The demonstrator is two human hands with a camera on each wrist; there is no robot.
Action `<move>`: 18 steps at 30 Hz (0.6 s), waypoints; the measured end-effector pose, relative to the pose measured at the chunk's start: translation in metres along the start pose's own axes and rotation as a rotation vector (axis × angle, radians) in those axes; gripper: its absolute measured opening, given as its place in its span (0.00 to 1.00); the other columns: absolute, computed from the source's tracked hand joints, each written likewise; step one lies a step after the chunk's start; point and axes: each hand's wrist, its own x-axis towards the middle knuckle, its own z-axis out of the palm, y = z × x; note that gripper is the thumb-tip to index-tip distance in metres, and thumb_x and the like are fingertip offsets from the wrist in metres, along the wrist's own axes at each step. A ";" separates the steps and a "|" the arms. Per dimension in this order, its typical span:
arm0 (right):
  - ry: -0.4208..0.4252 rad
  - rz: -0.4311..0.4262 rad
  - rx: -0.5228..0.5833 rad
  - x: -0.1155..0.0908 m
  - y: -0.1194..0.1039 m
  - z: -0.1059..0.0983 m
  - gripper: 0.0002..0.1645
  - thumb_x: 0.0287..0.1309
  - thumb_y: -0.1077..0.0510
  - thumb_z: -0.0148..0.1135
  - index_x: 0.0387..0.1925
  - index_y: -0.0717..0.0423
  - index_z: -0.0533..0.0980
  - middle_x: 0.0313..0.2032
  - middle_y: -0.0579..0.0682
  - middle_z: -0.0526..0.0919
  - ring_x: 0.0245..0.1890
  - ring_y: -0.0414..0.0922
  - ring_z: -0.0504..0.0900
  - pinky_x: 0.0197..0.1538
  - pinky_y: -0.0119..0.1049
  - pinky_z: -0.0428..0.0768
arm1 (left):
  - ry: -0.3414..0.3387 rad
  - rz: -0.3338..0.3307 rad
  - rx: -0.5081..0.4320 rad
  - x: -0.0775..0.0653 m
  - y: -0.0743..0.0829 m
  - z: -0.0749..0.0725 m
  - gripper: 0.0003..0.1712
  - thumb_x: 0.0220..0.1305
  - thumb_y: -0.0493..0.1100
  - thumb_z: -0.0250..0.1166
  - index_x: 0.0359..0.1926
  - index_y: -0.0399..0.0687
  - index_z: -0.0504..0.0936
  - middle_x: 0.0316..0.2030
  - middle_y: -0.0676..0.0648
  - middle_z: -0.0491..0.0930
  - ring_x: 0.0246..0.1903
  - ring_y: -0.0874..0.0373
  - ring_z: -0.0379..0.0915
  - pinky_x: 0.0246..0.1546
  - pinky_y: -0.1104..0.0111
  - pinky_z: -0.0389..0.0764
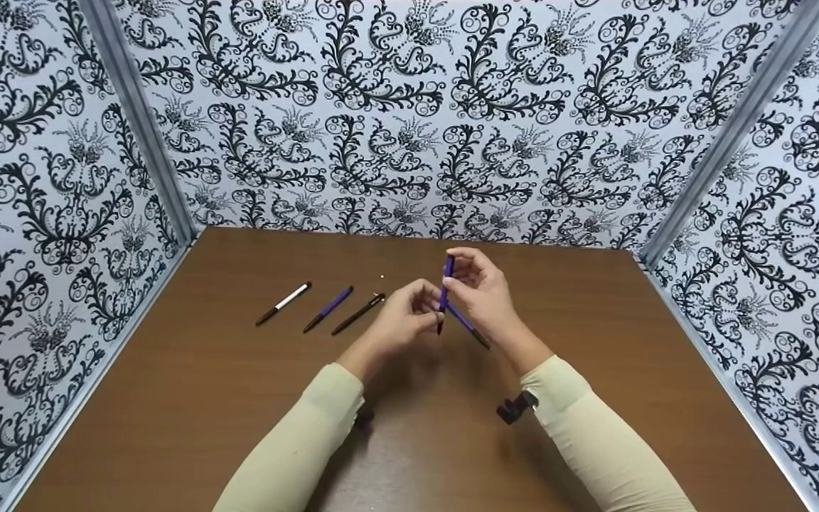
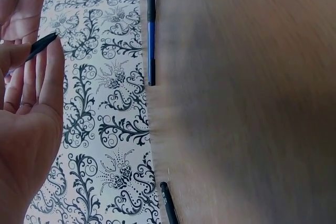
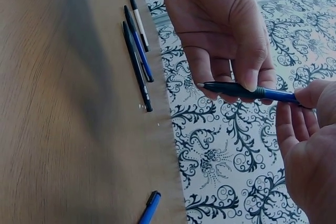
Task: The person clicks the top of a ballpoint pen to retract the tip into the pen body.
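Observation:
Between both hands is a blue pen with a dark grip (image 1: pixel 448 267), nearly upright in the head view. My left hand (image 1: pixel 399 314) pinches its dark lower part; in the right wrist view that thumb lies on the grip section (image 3: pixel 231 88) and the writing tip pokes out past the fingers. My right hand (image 1: pixel 488 295) holds the blue upper end between thumb and fingers. Behind the hands, a second blue pen (image 1: pixel 468 327) lies slanted on the table, partly hidden in the head view but whole in the left wrist view.
Left of the hands, a white pen (image 1: pixel 285 304), another blue pen (image 1: pixel 329 308) and a black pen (image 1: pixel 357 315) lie side by side on the brown table (image 1: pixel 189 398). Tiny light specks (image 3: pixel 158 124) sit near the black pen. Patterned walls (image 1: pixel 409 142) enclose the table's back and sides.

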 end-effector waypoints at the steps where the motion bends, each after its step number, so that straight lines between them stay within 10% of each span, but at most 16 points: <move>1: -0.003 -0.007 -0.004 0.000 0.001 0.000 0.29 0.63 0.79 0.69 0.65 0.68 0.77 0.46 0.64 0.86 0.45 0.49 0.85 0.52 0.36 0.84 | -0.002 0.000 0.004 0.000 0.000 0.000 0.14 0.66 0.24 0.67 0.52 0.33 0.81 0.41 0.44 0.83 0.40 0.56 0.81 0.40 0.67 0.87; 18: -0.023 -0.021 -0.018 0.000 0.005 0.001 0.32 0.64 0.77 0.72 0.68 0.62 0.78 0.47 0.64 0.85 0.47 0.50 0.84 0.52 0.36 0.84 | -0.010 -0.007 0.013 -0.002 -0.002 -0.004 0.13 0.68 0.24 0.68 0.52 0.33 0.82 0.40 0.44 0.83 0.39 0.56 0.81 0.39 0.68 0.87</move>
